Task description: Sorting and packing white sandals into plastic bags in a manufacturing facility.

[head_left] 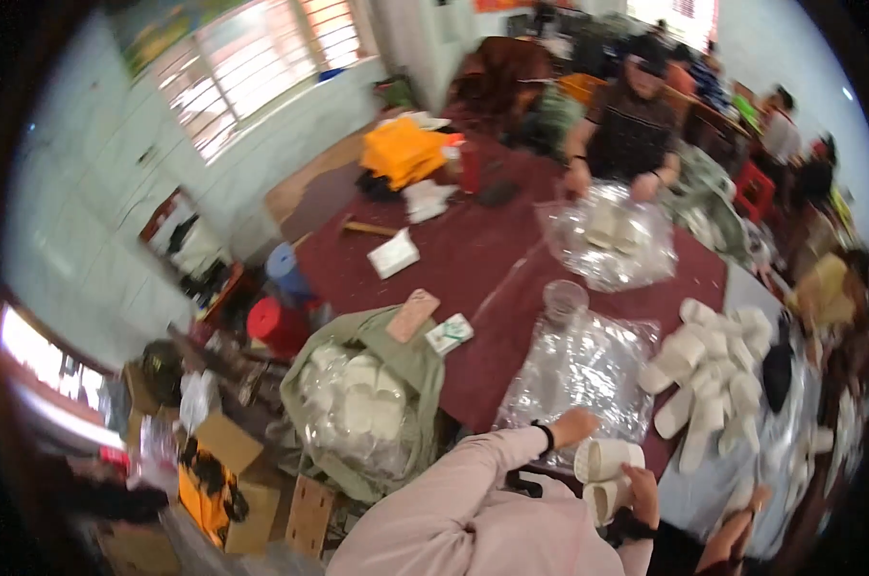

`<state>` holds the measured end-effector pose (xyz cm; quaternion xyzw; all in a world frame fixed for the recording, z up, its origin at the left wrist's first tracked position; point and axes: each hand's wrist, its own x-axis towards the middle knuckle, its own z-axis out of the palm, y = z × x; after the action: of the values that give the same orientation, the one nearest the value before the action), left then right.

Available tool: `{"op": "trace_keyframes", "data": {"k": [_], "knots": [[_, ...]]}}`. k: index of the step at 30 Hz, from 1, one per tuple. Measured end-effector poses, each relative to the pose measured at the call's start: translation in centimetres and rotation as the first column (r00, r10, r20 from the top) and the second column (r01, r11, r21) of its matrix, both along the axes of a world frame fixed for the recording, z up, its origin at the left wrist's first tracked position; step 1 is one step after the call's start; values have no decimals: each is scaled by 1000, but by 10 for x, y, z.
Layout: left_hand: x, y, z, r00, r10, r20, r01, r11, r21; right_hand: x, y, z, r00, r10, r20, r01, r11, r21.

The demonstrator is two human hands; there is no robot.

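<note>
Your left hand rests on a clear plastic bag that lies flat on the dark red table. The picture is blurry, so you cannot tell if the fingers are open or pinching the bag. Your right hand is closed around some white cups that lie on their sides, close to your body and just below the bag. To the right of the bag is a big pile of white cups, spread over the table edge. Just above the bag stands one clear plastic cup. To your left, a green sack hangs open at the table edge, and it holds more white cups in plastic wrap. A pink phone and a small white and green box lie on the table near the sack. Across the table another person has both hands on a second clear bag with white cups inside. Farther back you can see an orange bundle and a red bottle. Down on the floor to your left are brown cardboard boxes.
</note>
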<state>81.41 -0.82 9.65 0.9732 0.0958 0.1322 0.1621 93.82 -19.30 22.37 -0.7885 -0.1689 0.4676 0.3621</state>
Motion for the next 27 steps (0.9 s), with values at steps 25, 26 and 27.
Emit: {"op": "trace_keyframes", "data": {"k": [25, 26, 27], "knots": [[-22, 5, -15, 872, 87, -481, -93, 996, 12, 40, -7, -37, 1000, 6, -10, -6, 999, -44], [-19, 6, -26, 873, 89, -479, -88, 996, 24, 41, -10, -45, 1000, 5, -5, -5, 998, -63], [-16, 7, -41, 882, 68, -466, -73, 997, 8, 41, -12, -53, 1000, 12, 2, -11, 997, -80]]}}
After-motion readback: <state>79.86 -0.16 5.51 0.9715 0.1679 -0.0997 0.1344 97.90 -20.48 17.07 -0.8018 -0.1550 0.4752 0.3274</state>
